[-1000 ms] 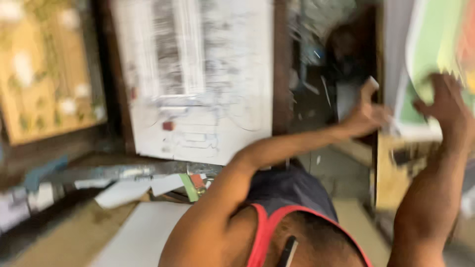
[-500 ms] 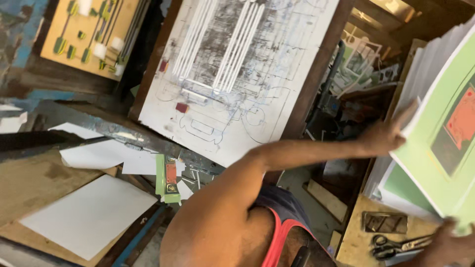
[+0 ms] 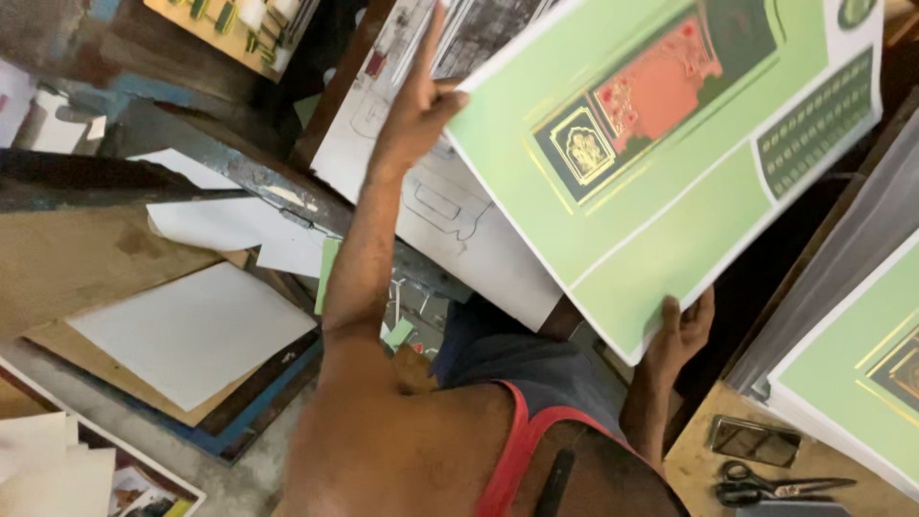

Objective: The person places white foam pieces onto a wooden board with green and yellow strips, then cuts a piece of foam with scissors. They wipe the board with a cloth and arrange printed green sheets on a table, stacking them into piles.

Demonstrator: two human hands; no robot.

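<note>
Above cluttered workbench (image 3: 86, 258), both hands now grip the raised green sheet (image 3: 661, 163): left hand (image 3: 416, 105), right hand (image 3: 680, 330).

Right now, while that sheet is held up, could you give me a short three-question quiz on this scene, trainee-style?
1. True or false: the left hand and right hand both grip the green printed sheet.
2. What lies on the wooden bench at lower right? A) scissors B) hammer C) cup
3. Fill in: the stack of similar sheets sits to the held sheet's ___.
Key: 1 true; 2 A; 3 right.
</note>
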